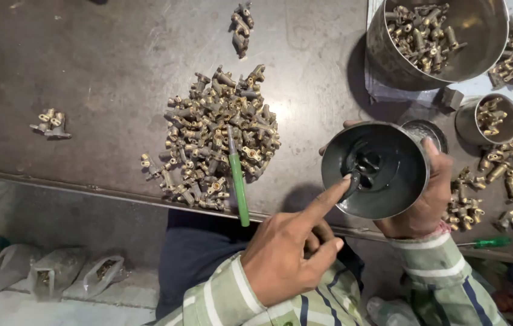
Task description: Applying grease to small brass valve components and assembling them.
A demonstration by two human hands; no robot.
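Over the near edge of the dark counter (105,54), the right hand (419,199) clenches a steel cup (375,170), fingers wrapped round its far wall and thumb over the right rim, tilting its mouth toward the camera. Inside lies a dark, glossy grease (368,166). The left hand (286,253) has its lower fingers curled in and grasps nothing; its forefinger (329,196) is stretched out, the tip crossing the cup's near rim and dipping into the grease. Both forearms wear striped sleeves (437,271).

Left of the cup, a heap of small brass fittings (220,136) lies on the counter, with a green-handled tool (238,181) resting across it, its handle reaching past the counter's edge. Smaller clusters of fittings lie well apart at the far left and at the top. Beyond the cup stands a large steel pot (480,36) holding more fittings; just to the right of the cup is a small tin (492,121), also holding some, with loose ones scattered around it. A second green tool (489,242) lies beside the right wrist. Below the counter, plastic bags (57,271) sit on the floor.
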